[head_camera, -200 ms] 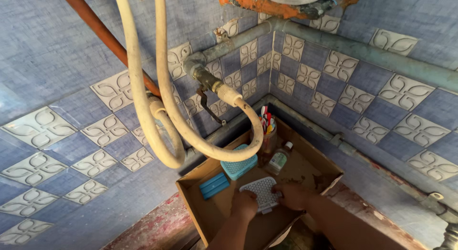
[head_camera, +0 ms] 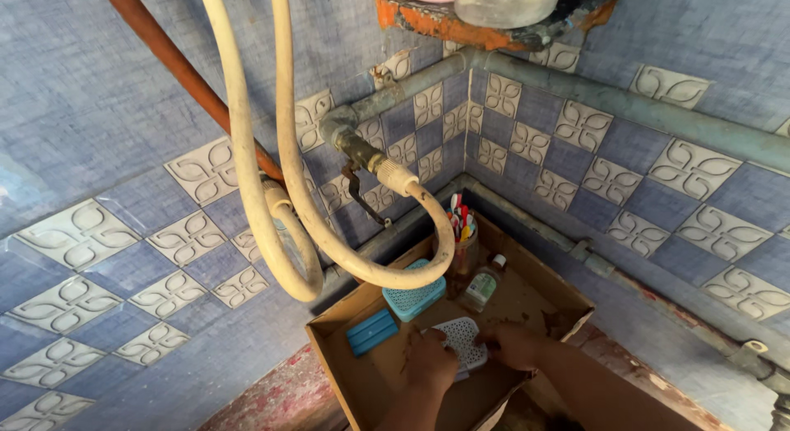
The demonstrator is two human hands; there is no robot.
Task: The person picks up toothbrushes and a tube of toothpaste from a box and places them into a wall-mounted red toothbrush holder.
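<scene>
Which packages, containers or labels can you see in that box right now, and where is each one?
Cardboard box: open, brown, in the tiled corner.
Small bottle: lying near the back, clear with a greenish label and white cap.
Brush cup: back corner, holding coloured toothbrushes.
No signs or screens.

White perforated soap dish (head_camera: pixel 462 343), oblong with rows of small holes, lying flat on the floor of the open cardboard box (head_camera: pixel 346 382), its near end covered by the left hand (head_camera: pixel 431 363) and right hand (head_camera: pixel 512 345).

Two soap trays (head_camera: pixel 414 299), one bottle (head_camera: pixel 482 286).
</scene>
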